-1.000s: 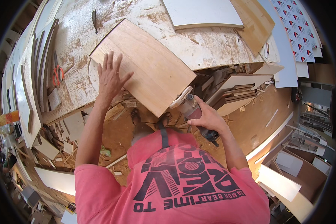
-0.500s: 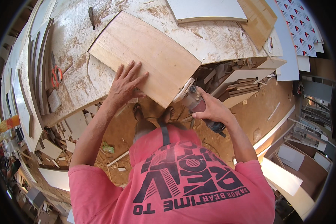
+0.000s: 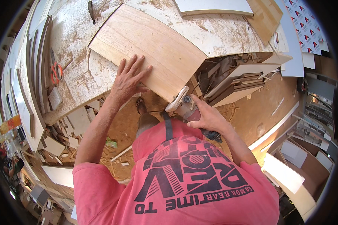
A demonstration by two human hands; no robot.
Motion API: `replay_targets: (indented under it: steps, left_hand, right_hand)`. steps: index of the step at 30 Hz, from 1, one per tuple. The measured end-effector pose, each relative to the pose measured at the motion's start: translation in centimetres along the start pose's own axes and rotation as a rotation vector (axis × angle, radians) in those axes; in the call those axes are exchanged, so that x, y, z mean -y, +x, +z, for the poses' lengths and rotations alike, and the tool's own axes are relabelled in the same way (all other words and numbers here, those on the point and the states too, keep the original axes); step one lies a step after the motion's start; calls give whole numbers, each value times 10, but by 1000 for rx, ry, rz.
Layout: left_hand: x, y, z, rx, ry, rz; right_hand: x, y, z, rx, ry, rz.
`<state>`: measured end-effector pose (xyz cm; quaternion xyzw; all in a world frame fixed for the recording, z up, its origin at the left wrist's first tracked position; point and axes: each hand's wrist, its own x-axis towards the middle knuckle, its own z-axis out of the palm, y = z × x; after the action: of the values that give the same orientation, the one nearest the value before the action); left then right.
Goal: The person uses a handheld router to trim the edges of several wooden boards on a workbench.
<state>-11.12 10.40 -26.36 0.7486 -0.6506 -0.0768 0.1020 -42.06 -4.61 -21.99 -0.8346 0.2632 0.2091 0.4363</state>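
Note:
My left hand (image 3: 127, 82) lies with fingers spread on a pale rectangular wooden board (image 3: 154, 48), near its lower-left edge. The board rests on a white, dust-stained workbench (image 3: 71, 45), its lower end overhanging the front edge. My right hand (image 3: 208, 118) grips a handheld router (image 3: 187, 108) with clear housing and dark body, its pale base set against the board's near corner. Orange-handled scissors (image 3: 57, 73) and a narrow dark blade (image 3: 90, 13) lie on the bench left of the board.
Stacked strips and boards (image 3: 41, 67) line the bench's left side. White and tan sheets (image 3: 214, 5) lie at the back right. Offcuts (image 3: 236, 84) are piled under the bench's front edge. The floor (image 3: 266, 105) has scattered scraps; boxy panel pieces (image 3: 296, 157) stand at lower right.
The router in my right hand has moved toward the board's near corner. My left hand has shifted right along the board. The board and bench appear higher in view.

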Motion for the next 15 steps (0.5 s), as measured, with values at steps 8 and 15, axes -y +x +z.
replay_targets:
  steps: [8,15]
  left_hand:
    - [-2,0,3,-31,17,-9]
    - [-13,2,16,-137,-4,-55]
  right_hand:
    - [16,-11,29,-67,56,94]
    - [22,-16,32,-191,216,183]
